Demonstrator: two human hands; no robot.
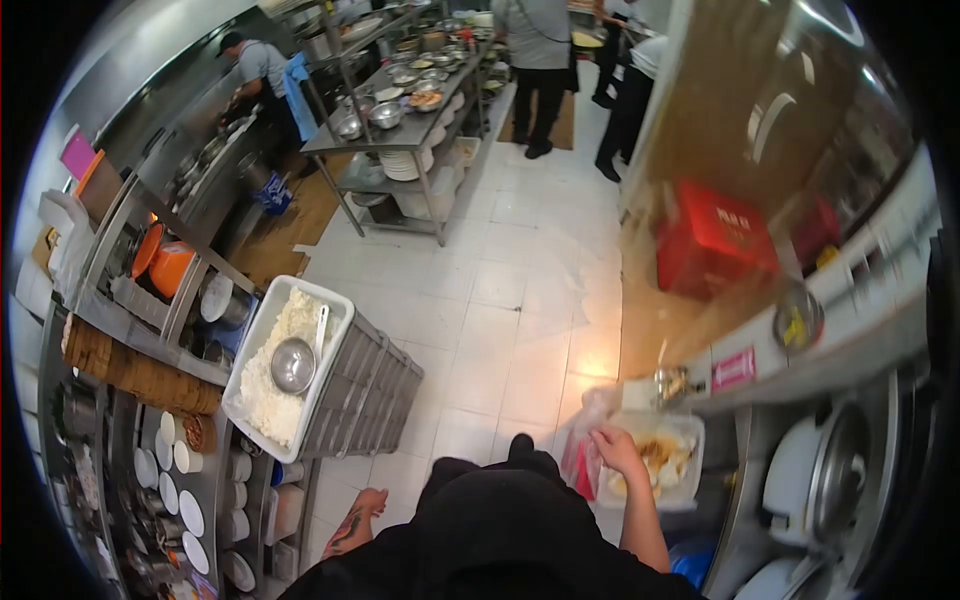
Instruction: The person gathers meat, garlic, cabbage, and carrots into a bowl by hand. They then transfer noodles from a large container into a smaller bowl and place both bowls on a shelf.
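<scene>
My right hand (617, 450) is at the left rim of a translucent white plastic tub (690, 440), its fingers pinched on a clear plastic bag (596, 408). Inside the tub are pale pieces of food with brown patches (665, 462); what they are exactly I cannot make out. Something pink-red (584, 470) shows through or beside the bag, just left of the hand. My left hand (371, 501) hangs low beside my body with its fingers curled in, and nothing shows in it.
To the left, a white tub of rice-like white food (268, 385) holding a metal ladle (294, 366) tops stacked grey crates (360, 400). Shelves of plates (190, 510) line the left side. Large pots (820, 480) stand right. A red box (712, 240) and several people are farther off.
</scene>
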